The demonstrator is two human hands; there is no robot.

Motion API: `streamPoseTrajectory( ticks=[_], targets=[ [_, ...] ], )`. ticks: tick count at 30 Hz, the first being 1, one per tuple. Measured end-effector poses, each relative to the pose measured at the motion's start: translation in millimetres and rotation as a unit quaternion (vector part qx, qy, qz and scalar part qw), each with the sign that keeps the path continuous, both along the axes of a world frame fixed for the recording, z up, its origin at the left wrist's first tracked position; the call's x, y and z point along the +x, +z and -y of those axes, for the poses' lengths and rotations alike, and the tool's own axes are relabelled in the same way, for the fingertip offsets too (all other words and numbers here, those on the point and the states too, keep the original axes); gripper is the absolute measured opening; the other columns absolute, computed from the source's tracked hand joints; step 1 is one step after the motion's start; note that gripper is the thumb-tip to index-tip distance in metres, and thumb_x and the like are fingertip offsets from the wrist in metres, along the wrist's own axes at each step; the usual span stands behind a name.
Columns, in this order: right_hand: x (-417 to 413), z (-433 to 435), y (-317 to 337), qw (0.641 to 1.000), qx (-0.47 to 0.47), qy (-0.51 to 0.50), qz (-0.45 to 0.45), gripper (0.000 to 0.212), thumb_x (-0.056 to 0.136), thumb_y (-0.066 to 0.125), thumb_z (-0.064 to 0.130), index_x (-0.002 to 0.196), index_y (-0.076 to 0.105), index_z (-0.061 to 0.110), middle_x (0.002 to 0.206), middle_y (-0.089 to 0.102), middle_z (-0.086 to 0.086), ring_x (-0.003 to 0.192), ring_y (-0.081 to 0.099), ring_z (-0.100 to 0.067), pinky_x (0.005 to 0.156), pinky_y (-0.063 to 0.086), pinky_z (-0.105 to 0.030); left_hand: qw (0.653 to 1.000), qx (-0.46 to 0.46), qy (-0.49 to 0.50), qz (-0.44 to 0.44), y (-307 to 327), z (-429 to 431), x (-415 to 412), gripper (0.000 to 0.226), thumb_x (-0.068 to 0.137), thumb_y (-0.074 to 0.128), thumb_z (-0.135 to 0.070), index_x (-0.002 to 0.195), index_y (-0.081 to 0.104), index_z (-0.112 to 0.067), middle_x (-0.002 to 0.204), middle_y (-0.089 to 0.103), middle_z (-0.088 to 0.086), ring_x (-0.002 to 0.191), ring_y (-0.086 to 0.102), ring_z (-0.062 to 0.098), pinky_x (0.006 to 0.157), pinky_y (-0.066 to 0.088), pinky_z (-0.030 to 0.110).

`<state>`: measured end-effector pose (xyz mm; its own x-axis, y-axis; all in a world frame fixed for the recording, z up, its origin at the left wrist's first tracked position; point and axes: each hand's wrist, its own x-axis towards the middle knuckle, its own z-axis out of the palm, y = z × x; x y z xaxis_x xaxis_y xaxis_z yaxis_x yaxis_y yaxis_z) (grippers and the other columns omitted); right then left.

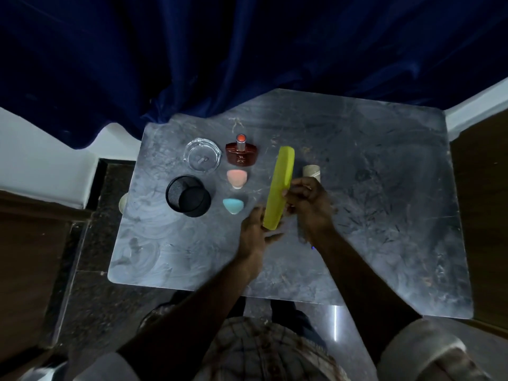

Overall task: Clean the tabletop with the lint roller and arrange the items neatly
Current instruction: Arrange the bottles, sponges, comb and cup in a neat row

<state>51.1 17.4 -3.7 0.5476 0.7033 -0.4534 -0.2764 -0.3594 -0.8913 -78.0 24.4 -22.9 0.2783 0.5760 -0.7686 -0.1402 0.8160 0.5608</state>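
Comb (279, 188) in both hands' closed grip.

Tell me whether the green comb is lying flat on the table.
No, both hands, left hand and right hand, hold the comb.

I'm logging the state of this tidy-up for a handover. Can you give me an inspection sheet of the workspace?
Surface: grey marble tabletop, smeared and scuffed.
Job's things: lint roller beside the right hand; yellow-green comb held by both hands.
Clutter: glass ashtray, brown perfume bottle, black mesh cup on its side, pink sponge, blue sponge, in two rows.
Hands: left hand and right hand grip the comb.
Cables: nothing seen.
Surroundings: blue curtain, dark floor.
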Motion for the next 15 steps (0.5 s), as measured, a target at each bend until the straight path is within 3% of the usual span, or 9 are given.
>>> streamPoseTrajectory(
  ticks=[2,4,7,9,12,15],
  targets=[
    [0,-13,-13,0.998,-0.032,0.028,0.051,0.025,0.085,0.069,-0.013,0.1,0.055,0.0,0.074,0.059,-0.009,0.043,0.057,-0.01,0.042,0.049,-0.023,1.0,-0.002,-0.007,-0.02,-7,8,-9,0.032,0.113,0.04,-0.022,0.102,0.067,-0.01,0.082,0.073,0.008,0.061,0.073,0.016,0.053,0.058,0.029],
    [-1,-22,-27,0.991,-0.073,0.052,0.097,0.023,0.084,0.071,-0.012,0.097,0.055,-0.001,0.074,0.06,-0.011,0.049,0.058,-0.021,0.049,0.053,-0.033,0.998,0.02,-0.031,-0.05,-14,16,-15,0.026,0.112,0.044,-0.016,0.101,0.065,-0.006,0.082,0.068,0.009,0.063,0.068,0.021,0.051,0.053,0.028],
    [-3,-31,-40,0.977,-0.116,0.084,0.159,0.024,0.082,0.074,-0.009,0.099,0.058,-0.011,0.088,0.066,-0.031,0.069,0.066,-0.036,0.065,0.059,-0.053,0.991,0.051,-0.064,-0.106,-25,18,-19,0.023,0.11,0.054,-0.019,0.102,0.067,-0.002,0.078,0.065,0.007,0.06,0.061,0.02,0.047,0.048,0.026],
    [-2,-34,-47,0.961,-0.147,0.129,0.195,0.025,0.084,0.073,-0.002,0.104,0.059,-0.007,0.097,0.069,-0.03,0.085,0.07,-0.043,0.076,0.058,-0.058,0.989,0.05,-0.086,-0.113,-32,17,-22,0.025,0.11,0.055,-0.021,0.099,0.068,-0.004,0.077,0.065,0.007,0.056,0.06,0.019,0.046,0.044,0.024],
    [1,-36,-49,0.899,-0.217,0.236,0.3,0.025,0.09,0.062,0.009,0.114,0.058,0.004,0.109,0.069,-0.018,0.1,0.068,-0.038,0.089,0.055,-0.05,0.981,0.051,-0.13,-0.135,-40,16,-27,0.028,0.109,0.056,-0.026,0.092,0.071,-0.01,0.075,0.073,0.001,0.051,0.065,0.015,0.045,0.049,0.024],
    [-1,-35,-49,0.837,-0.224,0.292,0.404,0.034,0.088,0.059,0.006,0.121,0.053,-0.001,0.115,0.067,-0.018,0.104,0.066,-0.04,0.088,0.05,-0.046,0.972,0.052,-0.166,-0.158,-45,14,-28,0.031,0.109,0.054,-0.03,0.09,0.074,-0.016,0.074,0.078,-0.002,0.047,0.068,0.012,0.043,0.051,0.023]
  ],
)
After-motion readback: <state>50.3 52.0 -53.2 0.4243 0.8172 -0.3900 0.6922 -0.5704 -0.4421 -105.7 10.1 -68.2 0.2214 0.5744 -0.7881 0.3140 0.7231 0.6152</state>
